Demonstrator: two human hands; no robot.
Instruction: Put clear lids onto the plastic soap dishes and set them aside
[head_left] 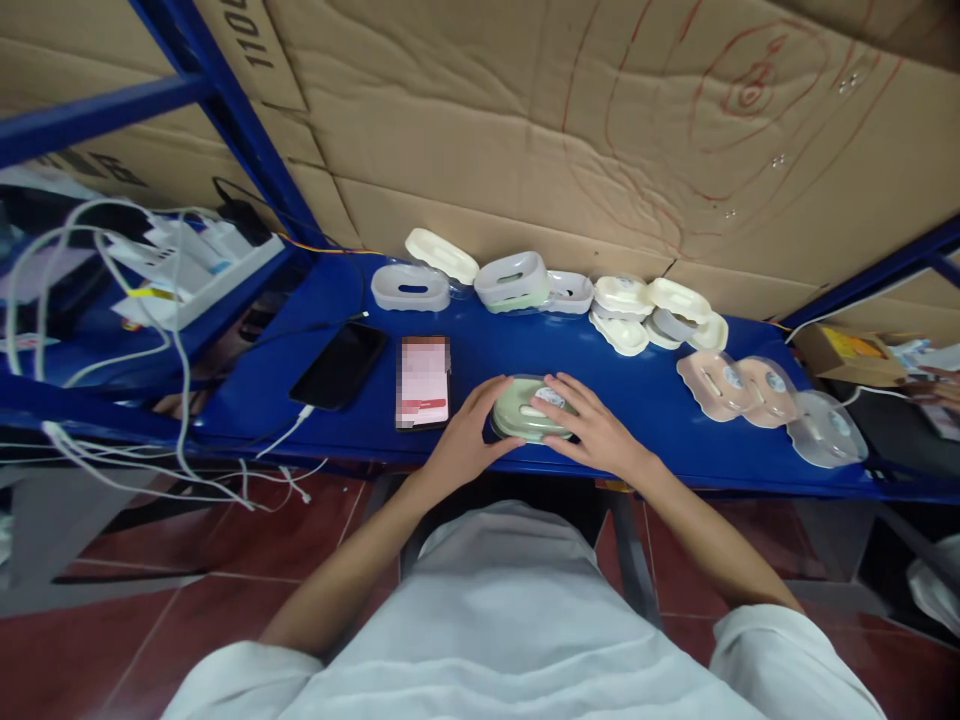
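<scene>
Between my hands at the near edge of the blue table is a pale green soap dish (531, 410) with a clear cover and a round printed sticker. My left hand (472, 435) grips its left end, thumb along the near side and fingers round the far side. From the right, my right hand (596, 425) holds the other end, its fingers reaching over the cover near the sticker. The dish sits flat at table height; its ends are partly hidden by my fingers.
Grey, green and cream dish parts (512, 280) line the back against cardboard. Peach covered dishes (712, 385) and a clear-covered one (827, 430) lie right. To the left are a lit phone (424, 382), a dark phone (339, 365) and white cables (180, 400).
</scene>
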